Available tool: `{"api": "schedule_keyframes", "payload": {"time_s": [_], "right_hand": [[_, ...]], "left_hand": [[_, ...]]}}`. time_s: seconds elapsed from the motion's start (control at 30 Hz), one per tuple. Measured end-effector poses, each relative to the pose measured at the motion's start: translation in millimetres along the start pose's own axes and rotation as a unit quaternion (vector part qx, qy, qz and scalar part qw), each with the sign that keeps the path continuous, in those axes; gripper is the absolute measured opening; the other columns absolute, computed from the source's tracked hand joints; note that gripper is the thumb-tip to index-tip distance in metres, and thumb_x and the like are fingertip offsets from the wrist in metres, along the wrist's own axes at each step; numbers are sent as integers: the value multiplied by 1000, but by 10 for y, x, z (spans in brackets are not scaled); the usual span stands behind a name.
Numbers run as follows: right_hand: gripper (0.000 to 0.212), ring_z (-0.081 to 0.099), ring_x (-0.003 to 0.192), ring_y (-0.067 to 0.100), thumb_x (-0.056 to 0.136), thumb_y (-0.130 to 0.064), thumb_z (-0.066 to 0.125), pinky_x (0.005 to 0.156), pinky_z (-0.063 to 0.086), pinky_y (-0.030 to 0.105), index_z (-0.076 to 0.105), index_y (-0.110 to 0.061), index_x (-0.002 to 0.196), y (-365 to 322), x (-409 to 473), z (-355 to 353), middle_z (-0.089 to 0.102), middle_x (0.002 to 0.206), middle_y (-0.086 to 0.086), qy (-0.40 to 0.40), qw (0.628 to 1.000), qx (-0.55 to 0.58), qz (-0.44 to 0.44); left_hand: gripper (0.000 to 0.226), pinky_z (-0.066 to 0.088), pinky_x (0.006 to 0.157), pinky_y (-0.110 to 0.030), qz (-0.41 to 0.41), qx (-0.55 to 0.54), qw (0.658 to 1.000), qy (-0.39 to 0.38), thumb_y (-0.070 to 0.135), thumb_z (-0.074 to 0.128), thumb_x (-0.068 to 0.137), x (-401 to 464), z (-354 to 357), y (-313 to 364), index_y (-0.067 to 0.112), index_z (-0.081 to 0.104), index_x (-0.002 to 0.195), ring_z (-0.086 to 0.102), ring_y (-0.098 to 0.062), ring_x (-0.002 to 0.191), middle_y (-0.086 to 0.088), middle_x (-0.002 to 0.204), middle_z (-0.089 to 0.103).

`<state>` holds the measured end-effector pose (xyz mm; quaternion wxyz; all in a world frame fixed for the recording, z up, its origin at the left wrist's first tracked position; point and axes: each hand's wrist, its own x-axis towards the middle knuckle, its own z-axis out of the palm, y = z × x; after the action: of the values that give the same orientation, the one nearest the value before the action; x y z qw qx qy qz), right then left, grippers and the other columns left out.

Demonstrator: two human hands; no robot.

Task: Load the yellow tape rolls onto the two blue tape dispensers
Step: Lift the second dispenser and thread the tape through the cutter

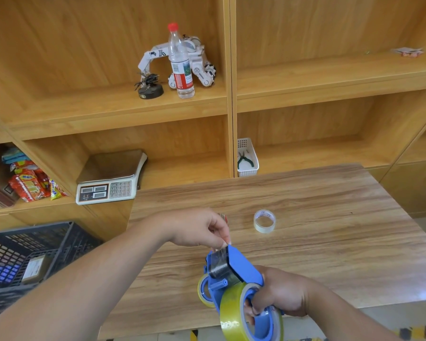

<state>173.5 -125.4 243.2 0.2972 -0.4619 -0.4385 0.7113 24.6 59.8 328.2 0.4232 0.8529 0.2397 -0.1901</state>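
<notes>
Threading stage near the surface's (330,205) front edge: right hand (280,291) gripping blue plastic tape dispenser (241,267) carrying yellow tape roll (234,313), left hand (199,230) pinching clear tape end (219,252) over the front plate; next calls for pulling taut across the blade.

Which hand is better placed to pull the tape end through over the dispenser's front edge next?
The left hand: it already pinches the tape end at the front of the blue tape dispenser. The right hand is taken up holding the dispenser by the yellow tape roll.
</notes>
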Motion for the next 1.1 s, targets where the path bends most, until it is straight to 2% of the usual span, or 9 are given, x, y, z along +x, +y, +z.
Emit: {"api": "schedule_keyframes", "payload": {"time_s": [0.13, 0.23, 0.37, 0.5, 0.63, 0.8, 0.9, 1.0, 1.1], "right_hand": [[36, 52, 71, 27, 70, 18, 50, 76, 50, 39, 63, -15, 74, -12, -8, 23, 58, 70, 7, -8, 1000, -4, -6], [39, 53, 68, 24, 71, 19, 49, 74, 51, 36, 64, -17, 74, -30, -27, 38, 58, 69, 6, -12, 1000, 14, -7], [25, 55, 70, 29, 69, 13, 54, 80, 46, 42, 60, -10, 79, -32, -6, 48, 58, 71, 8, -5, 1000, 13, -8], [33, 57, 69, 26, 70, 14, 53, 80, 47, 42, 60, -9, 92, -7, 0, 60, 62, 72, 5, 5, 1000, 23, 4], [48, 66, 72, 29, 72, 18, 51, 75, 55, 37, 65, -9, 109, 69, 0, 45, 71, 81, 13, 25, 998, 56, 21], [50, 68, 86, 35, 72, 19, 51, 80, 58, 41, 62, 6, 119, 195, 14, -30, 68, 99, 22, 40, 993, 107, 33], [48, 67, 90, 32, 70, 15, 56, 81, 54, 39, 63, 7, 116, 300, -5, -107, 69, 100, 19, 63, 989, 124, 45], [47, 63, 93, 35, 68, 15, 58, 85, 51, 43, 64, 8, 114, 455, -17, -186, 66, 101, 24, 91, 982, 163, 36], [46, 64, 91, 36, 64, 12, 59, 85, 52, 45, 67, 7, 110, 602, -20, -293, 68, 98, 26, 127, 972, 190, 47]], "left_hand": [[21, 52, 74, -17, -31, -125, 991, -44, 5, 61, 96, 42, 57, -72, 19, 76, 98, 63, -3, 74, 1, 87, 69], [25, 49, 64, -14, -66, -249, 962, -91, -1, 58, 97, 74, 132, -107, 17, 74, 97, 59, -4, 68, -7, 91, 62], [22, 50, 53, -14, -108, -312, 935, -129, 0, 53, 101, 109, 196, -137, 13, 70, 106, 67, -2, 64, 1, 87, 71], [25, 55, 58, -19, -120, -359, 915, -140, 0, 50, 100, 141, 259, -191, 11, 68, 113, 70, -8, 68, -4, 95, 72], [32, 54, 85, -33, -119, -377, 910, -127, 3, 48, 96, 279, 384, -253, 18, 74, 108, 69, -21, 95, -6, 107, 74], [24, 58, 74, -29, -121, -399, 905, -84, 11, 53, 100, 502, 512, -233, 18, 75, 106, 71, -14, 81, 0, 96, 74], [16, 57, 76, -31, -145, -447, 882, 13, 23, 63, 101, 686, 573, -324, 16, 77, 102, 69, -16, 79, -1, 93, 68], [21, 48, 63, -26, -182, -460, 860, 128, 29, 59, 103, 849, 663, -482, 15, 73, 107, 63, -15, 73, 1, 88, 66], [24, 43, 54, -23, -210, -467, 839, 180, 33, 57, 103, 935, 819, -628, 14, 71, 109, 62, -12, 62, 2, 83, 66]]}}
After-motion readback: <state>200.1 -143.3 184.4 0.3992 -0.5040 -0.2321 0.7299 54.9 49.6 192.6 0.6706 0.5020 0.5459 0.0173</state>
